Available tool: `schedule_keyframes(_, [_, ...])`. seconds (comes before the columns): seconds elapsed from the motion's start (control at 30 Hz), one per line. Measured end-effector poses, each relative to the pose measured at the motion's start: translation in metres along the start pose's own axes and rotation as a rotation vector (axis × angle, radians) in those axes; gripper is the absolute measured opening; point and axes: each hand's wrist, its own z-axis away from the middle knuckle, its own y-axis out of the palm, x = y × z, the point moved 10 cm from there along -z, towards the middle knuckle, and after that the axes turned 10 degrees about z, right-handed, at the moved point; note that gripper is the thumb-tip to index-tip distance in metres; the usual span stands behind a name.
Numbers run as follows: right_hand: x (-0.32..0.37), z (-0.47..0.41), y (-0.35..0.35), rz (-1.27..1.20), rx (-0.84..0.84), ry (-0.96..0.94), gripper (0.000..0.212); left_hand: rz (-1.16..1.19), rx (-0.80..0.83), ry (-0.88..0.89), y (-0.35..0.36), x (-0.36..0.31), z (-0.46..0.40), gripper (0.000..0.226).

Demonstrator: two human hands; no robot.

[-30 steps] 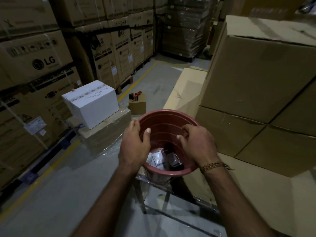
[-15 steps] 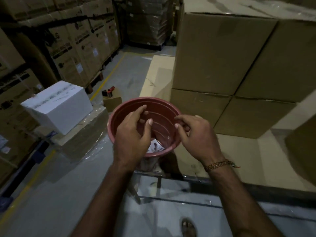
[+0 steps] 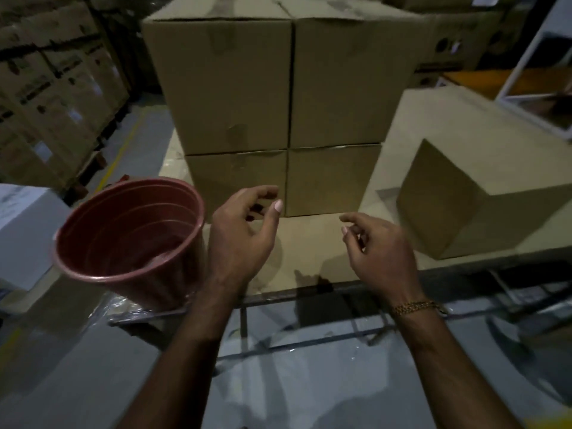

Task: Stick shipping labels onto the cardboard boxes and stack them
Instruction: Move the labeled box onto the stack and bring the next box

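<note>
Bucket (image 3: pixel 130 239): dull reddish-pink plastic with ringed ridges inside. Stacked cardboard boxes (image 3: pixel 263 88) and the lone cardboard box (image 3: pixel 483 196) to the right: plain tan-brown, with darker tape patches on the stack's left face; the white box (image 3: pixel 21 230) at far left shows faint dark marking on top. Floor (image 3: pixel 77 366): grey with a yellow painted line (image 3: pixel 120 153); wrist chain (image 3: pixel 414 306): gold.

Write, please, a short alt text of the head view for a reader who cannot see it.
Two bare hands, left hand and right hand, hover with loosely curled fingers, holding nothing, before stacked cardboard boxes in a dim warehouse. A red plastic bucket stands to their left, a single cardboard box to their right.
</note>
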Motion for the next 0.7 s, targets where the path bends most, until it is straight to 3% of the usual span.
schedule_keyframes(0.27, [-0.126, 0.004, -0.055, 0.032, 0.072, 0.037, 0.027, 0.028, 0.029, -0.043, 0.123, -0.046, 0.013, 0.023])
schedule_keyframes(0.43, [-0.181, -0.004, -0.085, 0.179, -0.029, 0.073, 0.026, 0.083, 0.047, -0.066, 0.183, -0.058, 0.014, 0.018])
schedule_keyframes(0.7, [-0.258, -0.066, -0.097, 0.401, -0.083, 0.234, 0.055, 0.121, 0.095, -0.093, 0.261, -0.053, -0.005, 0.017])
